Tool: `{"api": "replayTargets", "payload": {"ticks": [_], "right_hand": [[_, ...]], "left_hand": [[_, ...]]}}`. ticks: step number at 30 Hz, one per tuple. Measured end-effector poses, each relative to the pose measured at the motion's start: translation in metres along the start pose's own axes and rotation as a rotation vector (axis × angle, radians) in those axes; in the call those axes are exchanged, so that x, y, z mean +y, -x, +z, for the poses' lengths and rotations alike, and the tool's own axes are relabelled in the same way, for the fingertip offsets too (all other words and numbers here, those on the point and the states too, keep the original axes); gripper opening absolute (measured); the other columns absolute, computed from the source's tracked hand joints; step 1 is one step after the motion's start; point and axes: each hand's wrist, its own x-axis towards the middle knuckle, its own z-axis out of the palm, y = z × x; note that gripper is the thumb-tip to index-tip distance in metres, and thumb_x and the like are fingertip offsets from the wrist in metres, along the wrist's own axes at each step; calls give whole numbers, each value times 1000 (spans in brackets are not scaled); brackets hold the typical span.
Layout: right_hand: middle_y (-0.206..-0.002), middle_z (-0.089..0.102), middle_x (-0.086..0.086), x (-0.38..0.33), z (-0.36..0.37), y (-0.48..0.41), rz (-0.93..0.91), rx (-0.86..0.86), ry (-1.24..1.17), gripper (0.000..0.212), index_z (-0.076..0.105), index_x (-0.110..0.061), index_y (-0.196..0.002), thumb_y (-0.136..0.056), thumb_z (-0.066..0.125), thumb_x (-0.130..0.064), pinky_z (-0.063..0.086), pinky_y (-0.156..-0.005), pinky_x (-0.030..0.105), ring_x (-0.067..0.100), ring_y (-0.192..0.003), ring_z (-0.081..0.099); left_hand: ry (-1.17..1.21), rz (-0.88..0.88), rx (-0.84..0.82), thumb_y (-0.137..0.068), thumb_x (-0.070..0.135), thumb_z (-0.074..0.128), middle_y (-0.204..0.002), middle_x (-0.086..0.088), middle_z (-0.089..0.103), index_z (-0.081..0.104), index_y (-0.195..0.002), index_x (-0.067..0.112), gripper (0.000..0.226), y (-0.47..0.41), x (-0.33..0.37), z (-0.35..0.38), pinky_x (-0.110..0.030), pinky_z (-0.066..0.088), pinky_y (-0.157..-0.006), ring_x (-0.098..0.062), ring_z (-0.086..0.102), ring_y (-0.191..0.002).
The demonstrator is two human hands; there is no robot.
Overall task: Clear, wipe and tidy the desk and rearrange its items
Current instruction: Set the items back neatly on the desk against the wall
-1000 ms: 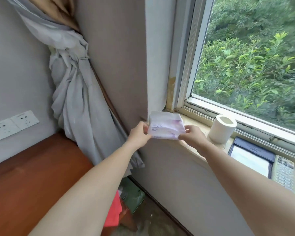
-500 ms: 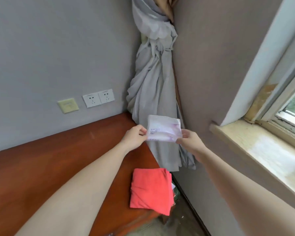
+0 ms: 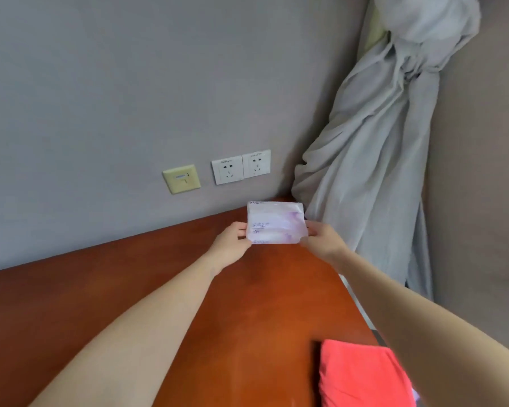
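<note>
I hold a soft tissue pack [image 3: 274, 223] between both hands over the far right corner of the desk [image 3: 159, 274]. My left hand [image 3: 229, 242] pinches its left edge, thumb on the side facing me and fingers curled behind. My right hand [image 3: 321, 239] pinches the right edge the same way, so both grips are narrow and closed on the pack. The pack stands on its long side with its printed face towards me, white with a purple wash and some small writing that I cannot read. Its top edge sits level with the line where the desk meets the wall. I cannot tell whether its bottom edge touches the wood or hangs just above it.

The desk is a reddish-brown wooden top, and both my bare forearms reach across it from the near edge. A folded red cloth [image 3: 362, 374] lies flat near the near right corner, close to the right edge. My right forearm passes over its right side and the bottom of the view cuts it off.

On the grey wall above the far edge sit two white sockets [image 3: 241, 166], side by side. A yellowish wall plate [image 3: 181, 178] is just to their left. A pale grey curtain [image 3: 373, 160], tied in a knot high up, hangs in the corner of the room past the desk's far right corner. Its folds drop down beside the desk's right edge.
</note>
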Motion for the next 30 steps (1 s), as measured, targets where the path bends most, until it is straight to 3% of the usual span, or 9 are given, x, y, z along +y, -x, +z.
{"api": "replayTargets", "payload": {"ticks": [3,8,13,17,30], "right_hand": [[-102,70,7,-15,10,-32,8,-32,13,40,65,-16,-113,-76,51,-21,54,-90,47,30,-98,64],[-122,65,0,-27,22,-93,14,-100,38,51,54,-21,-137,-86,57,-19,49,-100,41,22,-113,60],[-118,64,1,-26,31,-145,62,-147,59,55,51,-21,-137,-83,58,-17,50,-98,40,21,-108,61],[-125,58,4,-22,38,-176,126,-138,43,58,40,-14,-140,-86,60,-14,49,-97,37,22,-111,57],[-127,57,6,-7,62,-225,163,-169,60,50,44,-15,-136,-90,61,-16,47,-94,33,22,-113,55]], "left_hand": [[29,-52,-25,-94,14,56,-131,4,61,51,-137,20,43,-24,-16,-13,-30,47,-100,-12,57,-116],[115,-133,8,-92,10,55,-126,6,62,51,-135,21,45,-62,-30,-23,-28,47,-97,-10,58,-114],[200,-207,25,-92,10,56,-132,7,60,50,-138,21,48,-98,-39,-19,-26,43,-95,-10,55,-119],[230,-241,39,-92,8,55,-137,4,56,46,-142,19,52,-122,-44,-13,-23,39,-94,-10,52,-124],[299,-290,100,-95,7,53,-142,6,53,45,-145,22,53,-162,-59,-8,-22,37,-96,-5,51,-116]]}}
